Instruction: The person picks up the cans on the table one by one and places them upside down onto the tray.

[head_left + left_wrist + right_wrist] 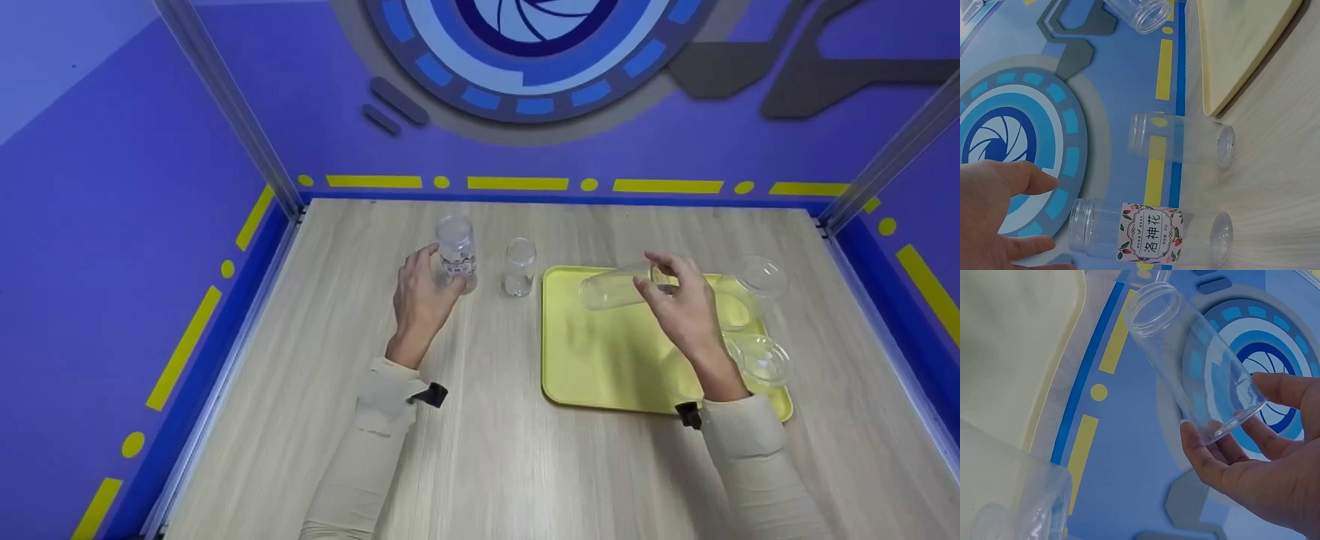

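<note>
A clear plastic jar [615, 289] is tilted nearly on its side above the yellow tray [600, 367]. My right hand [682, 304] holds it by its base, and its open threaded mouth [1154, 309] points away from the palm in the right wrist view. Beside a clear jar with a printed flower label [1150, 233], my left hand [424, 296] is spread, its fingers apart from the jar in the left wrist view. That labelled jar stands upright on the table. Between it and the tray stands another upright clear jar [1185, 138], with no label visible.
Several more clear containers lie or stand on the tray's right side, among them one at the back right [765, 276] and one at the front right [765, 361]. My right forearm partly covers them. Blue printed panels [330, 135] wall the wooden table [480, 450] at back and sides.
</note>
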Action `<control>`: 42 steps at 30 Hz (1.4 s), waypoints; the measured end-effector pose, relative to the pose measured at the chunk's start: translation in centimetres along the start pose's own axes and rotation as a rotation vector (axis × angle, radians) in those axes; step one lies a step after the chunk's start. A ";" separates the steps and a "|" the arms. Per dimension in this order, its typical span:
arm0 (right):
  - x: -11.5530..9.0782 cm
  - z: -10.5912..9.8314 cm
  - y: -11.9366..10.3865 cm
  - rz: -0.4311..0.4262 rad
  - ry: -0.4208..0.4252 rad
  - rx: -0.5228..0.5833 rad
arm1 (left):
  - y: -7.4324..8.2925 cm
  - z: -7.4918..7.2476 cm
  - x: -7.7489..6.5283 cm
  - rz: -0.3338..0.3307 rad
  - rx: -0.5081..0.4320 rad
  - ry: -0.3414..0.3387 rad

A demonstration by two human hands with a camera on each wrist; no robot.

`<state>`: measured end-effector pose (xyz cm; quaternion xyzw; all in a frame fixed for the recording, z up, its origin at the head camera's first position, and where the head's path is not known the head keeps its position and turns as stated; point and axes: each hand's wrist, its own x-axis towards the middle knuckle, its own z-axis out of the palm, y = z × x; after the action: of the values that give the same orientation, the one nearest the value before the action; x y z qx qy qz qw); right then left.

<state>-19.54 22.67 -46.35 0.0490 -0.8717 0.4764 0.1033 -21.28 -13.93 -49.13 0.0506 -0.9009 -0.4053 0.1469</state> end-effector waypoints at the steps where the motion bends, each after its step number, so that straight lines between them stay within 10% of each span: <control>1: 0.0 0.0 0.0 -0.003 -0.003 0.000 | 0.0 0.0 0.1 0.004 0.003 0.001; 42: 1.9 -1.3 2.6 -0.067 0.028 -0.232 | -0.8 1.1 3.7 0.071 0.078 0.022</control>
<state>-21.73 25.20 -47.32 0.0592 -0.9173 0.3694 0.1363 -25.11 -14.43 -49.56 0.0288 -0.9155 -0.3641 0.1688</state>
